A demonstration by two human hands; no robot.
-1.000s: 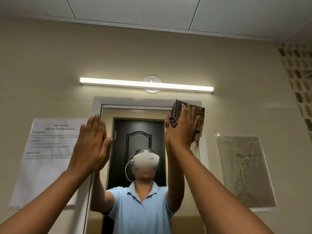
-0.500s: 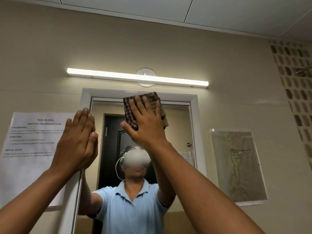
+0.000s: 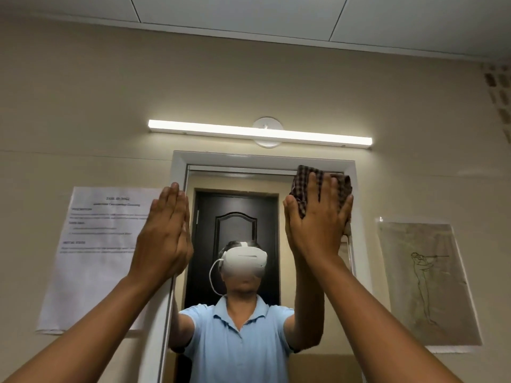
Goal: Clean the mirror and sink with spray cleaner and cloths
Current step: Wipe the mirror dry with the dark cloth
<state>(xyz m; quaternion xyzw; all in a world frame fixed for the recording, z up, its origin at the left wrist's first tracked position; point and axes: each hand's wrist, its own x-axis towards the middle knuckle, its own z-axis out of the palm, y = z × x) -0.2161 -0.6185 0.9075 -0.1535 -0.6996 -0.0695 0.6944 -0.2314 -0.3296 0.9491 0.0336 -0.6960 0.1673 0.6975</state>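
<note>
Beige wall, strip light [image 3: 260, 133] lit above white-framed mirror [image 3: 235, 272]; printed notice [image 3: 96, 252] left, sketch [image 3: 425, 280] right. Checked cloth [image 3: 307, 189] pressed flat to glass at upper right corner by right hand [image 3: 318, 219], fingers straight and spread. Left hand [image 3: 166, 233] flat, fingers together, braced on left frame edge, nothing held. Sink and spray cleaner not in view. Risks judged: cloth slipped from under flat palm, since not gripped; bare fingertips smeared on glass beyond cloth edge; frame pushed sideways by braced hand.
</note>
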